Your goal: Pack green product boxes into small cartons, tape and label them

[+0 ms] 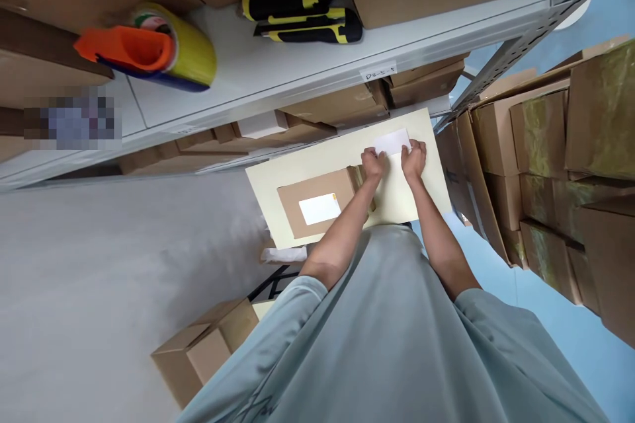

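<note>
Both my hands hold a small white paper label [393, 141] over a pale table top [426, 185]. My left hand [373, 164] pinches its left edge, fingers closed. My right hand [413, 158] grips its right edge, fingers curled. Just left of my left hand lies a flat brown cardboard box [307, 193] with a white label [319, 208] stuck on its top face.
A white metal shelf [278, 73] overhead carries a yellow tape dispenser with an orange handle [149, 49] and black-and-yellow tools [302, 10]. Stacked cardboard boxes [546, 165] fill the right side. Another brown box [208, 350] sits on the grey floor at lower left.
</note>
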A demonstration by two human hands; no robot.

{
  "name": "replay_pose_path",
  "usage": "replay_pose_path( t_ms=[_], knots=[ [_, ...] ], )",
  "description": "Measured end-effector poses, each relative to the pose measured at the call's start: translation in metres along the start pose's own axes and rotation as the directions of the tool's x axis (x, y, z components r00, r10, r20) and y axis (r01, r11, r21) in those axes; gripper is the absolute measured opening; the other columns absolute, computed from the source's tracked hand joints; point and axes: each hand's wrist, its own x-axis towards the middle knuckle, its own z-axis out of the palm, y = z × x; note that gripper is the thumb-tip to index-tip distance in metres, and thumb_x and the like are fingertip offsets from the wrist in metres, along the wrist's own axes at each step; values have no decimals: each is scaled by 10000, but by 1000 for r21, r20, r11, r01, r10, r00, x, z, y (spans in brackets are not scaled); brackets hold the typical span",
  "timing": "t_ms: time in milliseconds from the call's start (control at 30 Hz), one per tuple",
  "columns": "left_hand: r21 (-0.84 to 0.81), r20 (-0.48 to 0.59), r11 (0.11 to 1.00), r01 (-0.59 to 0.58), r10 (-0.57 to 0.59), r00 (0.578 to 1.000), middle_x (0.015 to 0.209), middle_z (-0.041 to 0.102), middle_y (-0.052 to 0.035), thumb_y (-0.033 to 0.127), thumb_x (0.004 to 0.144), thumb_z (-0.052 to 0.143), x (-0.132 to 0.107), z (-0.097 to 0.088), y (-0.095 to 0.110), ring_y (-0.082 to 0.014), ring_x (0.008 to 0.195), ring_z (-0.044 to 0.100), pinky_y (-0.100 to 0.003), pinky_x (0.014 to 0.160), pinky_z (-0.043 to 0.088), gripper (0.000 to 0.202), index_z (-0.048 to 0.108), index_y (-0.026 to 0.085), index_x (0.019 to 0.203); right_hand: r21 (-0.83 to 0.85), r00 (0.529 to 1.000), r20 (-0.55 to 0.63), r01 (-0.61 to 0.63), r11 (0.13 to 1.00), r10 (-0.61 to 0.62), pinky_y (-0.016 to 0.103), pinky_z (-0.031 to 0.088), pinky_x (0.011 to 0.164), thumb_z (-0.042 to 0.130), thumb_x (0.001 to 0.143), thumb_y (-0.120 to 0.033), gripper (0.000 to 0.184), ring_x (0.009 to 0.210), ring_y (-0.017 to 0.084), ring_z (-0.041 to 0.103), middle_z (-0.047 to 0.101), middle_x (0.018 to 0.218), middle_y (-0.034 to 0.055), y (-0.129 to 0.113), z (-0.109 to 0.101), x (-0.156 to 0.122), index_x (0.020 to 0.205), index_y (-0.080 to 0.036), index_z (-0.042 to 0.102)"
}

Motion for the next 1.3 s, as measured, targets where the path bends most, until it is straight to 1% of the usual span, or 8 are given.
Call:
replay_pose_path(
  t_ms=[200, 367, 600, 733, 833, 967, 1133, 1300],
  knots=[
    [32, -69, 997, 72, -70, 995, 937, 794, -19, 209, 950, 817, -2, -15, 6, -207, 894, 767, -389, 982, 603, 188, 720, 241, 1108, -43, 1000, 2, 17, 999, -17, 446, 592, 1061, 473, 1158, -303, 333, 1249, 295, 675, 724, 1318, 149, -4, -10, 2, 1187, -199, 789],
    [57, -45, 994, 89, -86, 995, 1042, 849, -61, 181, 998, 757, -1, -21, 9, -194, 774, 784, -366, 927, 606, 54, 775, 213, 1038, -87, 999, 16, 49, 995, -48, 401, 576, 1070, 514, 1148, -250, 308, 1256, 294, 685, 743, 1288, 162, -4, -13, 4, 1182, -171, 810],
    [151, -66, 987, 47, -37, 997, 1062, 855, -89, 267, 1016, 778, -9, -28, 14, -255, 1029, 802, -368, 1023, 580, 75, 799, 211, 970, -74, 997, 30, 79, 994, -77, 429, 566, 1106, 487, 1145, -232, 368, 1280, 317, 682, 726, 1321, 177, -6, -13, 1, 1293, -163, 817],
    [112, -47, 993, 42, -37, 998, 992, 842, -82, 306, 1053, 729, -12, -29, 13, -245, 988, 790, -360, 996, 588, 147, 809, 204, 983, -62, 990, -27, 138, 988, -140, 444, 511, 1221, 535, 1124, -216, 405, 1393, 320, 618, 673, 1467, 197, -3, -18, -2, 1469, -157, 741],
    [31, -9, 999, 44, -43, 999, 943, 824, -66, 275, 1050, 721, -11, -27, 11, -228, 947, 777, -337, 974, 584, 129, 812, 200, 997, -70, 994, -26, 101, 992, -103, 449, 500, 1247, 588, 1114, -247, 437, 1430, 329, 595, 652, 1515, 216, -1, -21, 0, 1521, -131, 698],
    [-49, 30, 998, 49, -47, 998, 984, 826, -68, 241, 1027, 727, -5, -20, 8, -206, 954, 765, -314, 980, 572, 107, 793, 192, 959, -116, 997, 69, -10, 993, 18, 435, 539, 1201, 617, 1119, -281, 348, 1351, 308, 657, 715, 1427, 196, 0, -23, 9, 1413, -146, 747],
    [-65, 70, 994, 90, -85, 994, 1008, 834, -80, 222, 1019, 705, 1, -15, 9, -202, 1001, 774, -310, 995, 574, 132, 756, 193, 901, -134, 994, 101, -18, 991, 32, 403, 573, 1103, 589, 1139, -291, 244, 1199, 261, 729, 779, 1318, 129, -3, -23, 13, 1236, -196, 793],
    [-55, 75, 993, 100, -96, 993, 1043, 848, -96, 234, 1004, 750, 3, -16, 9, -248, 1093, 788, -349, 1042, 586, 87, 772, 189, 933, -158, 994, 107, 33, 987, -16, 405, 567, 1052, 500, 1148, -261, 346, 1172, 301, 724, 794, 1282, 172, -6, -27, 12, 1229, -163, 822]
  ],
)
